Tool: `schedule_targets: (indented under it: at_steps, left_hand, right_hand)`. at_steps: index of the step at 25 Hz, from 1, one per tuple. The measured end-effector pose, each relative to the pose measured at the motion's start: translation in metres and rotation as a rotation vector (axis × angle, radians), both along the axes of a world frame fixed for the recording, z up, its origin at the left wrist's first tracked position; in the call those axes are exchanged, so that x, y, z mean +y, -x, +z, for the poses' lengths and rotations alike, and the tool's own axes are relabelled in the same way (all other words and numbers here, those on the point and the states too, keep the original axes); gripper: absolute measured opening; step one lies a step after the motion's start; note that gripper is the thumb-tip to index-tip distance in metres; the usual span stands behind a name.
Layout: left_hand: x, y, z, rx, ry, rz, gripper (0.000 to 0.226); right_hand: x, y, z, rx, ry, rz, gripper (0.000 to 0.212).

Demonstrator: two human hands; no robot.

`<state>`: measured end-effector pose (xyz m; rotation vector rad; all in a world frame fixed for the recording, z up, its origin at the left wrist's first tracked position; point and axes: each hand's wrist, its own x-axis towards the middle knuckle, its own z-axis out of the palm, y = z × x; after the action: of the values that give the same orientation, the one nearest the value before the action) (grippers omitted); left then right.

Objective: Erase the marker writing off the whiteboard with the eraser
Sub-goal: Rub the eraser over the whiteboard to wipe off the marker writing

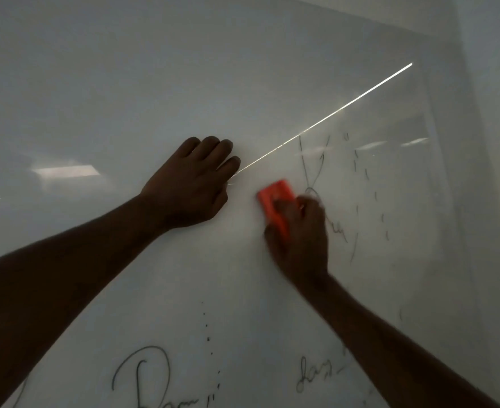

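A large glossy whiteboard [154,69] fills the view. My right hand [300,240] grips an orange eraser [275,198] pressed flat on the board; both are motion-blurred. Black marker lines [306,163] and short dashes [366,175] lie just right of the eraser. More marker writing [143,375] and a dotted line [207,337] run along the bottom, with a small scribbled word [310,375] lower right. My left hand [196,184] rests against the board left of the eraser, fingers bent at the knuckles, holding nothing.
A bright thin reflected streak [331,116] crosses the board diagonally. The board's right edge [448,142] meets a pale wall [496,113]. Ceiling-light reflections [66,171] show on the left of the board.
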<state>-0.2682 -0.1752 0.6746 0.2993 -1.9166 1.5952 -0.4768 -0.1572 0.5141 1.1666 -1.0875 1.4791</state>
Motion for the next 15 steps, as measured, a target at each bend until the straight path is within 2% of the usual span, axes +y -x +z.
schedule_targets:
  at_steps: [2, 4, 5, 6, 9, 10, 11, 12, 15]
  left_hand:
    - [-0.001, -0.001, 0.000, -0.005, 0.007, -0.003, 0.042]
    - [0.000, 0.002, 0.002, -0.006, 0.010, 0.007, 0.042]
    - [0.001, 0.004, 0.003, -0.004, 0.009, 0.014, 0.040]
    - [0.002, 0.008, 0.006, 0.001, 0.010, 0.012, 0.038]
    - [0.007, 0.030, 0.014, 0.018, 0.025, -0.017, 0.030]
    - [0.009, 0.040, 0.017, 0.021, 0.028, -0.015, 0.029]
    - [0.010, 0.051, 0.021, 0.028, 0.027, -0.002, 0.029]
    - [0.012, 0.059, 0.025, 0.042, 0.025, 0.010, 0.029]
    - [0.017, 0.082, 0.035, 0.096, 0.002, 0.019, 0.031]
  right_hand:
    - [0.001, 0.000, -0.060, 0.330, -0.099, -0.034, 0.046]
    - [0.011, 0.046, -0.055, 0.474, -0.123, -0.106, 0.041]
    - [0.014, 0.070, -0.039, 0.418, -0.102, -0.156, 0.043]
    - [0.017, 0.092, -0.018, 0.280, -0.079, -0.169, 0.045]
    - [0.018, 0.108, 0.028, -0.289, -0.031, -0.063, 0.045]
    - [0.013, 0.095, 0.027, -0.380, -0.022, -0.040, 0.046]
    - [0.008, 0.077, 0.021, -0.357, -0.021, -0.020, 0.048]
    - [0.007, 0.059, 0.012, -0.225, -0.027, -0.005, 0.050]
    - [0.011, 0.071, 0.017, 0.424, -0.123, -0.053, 0.048]
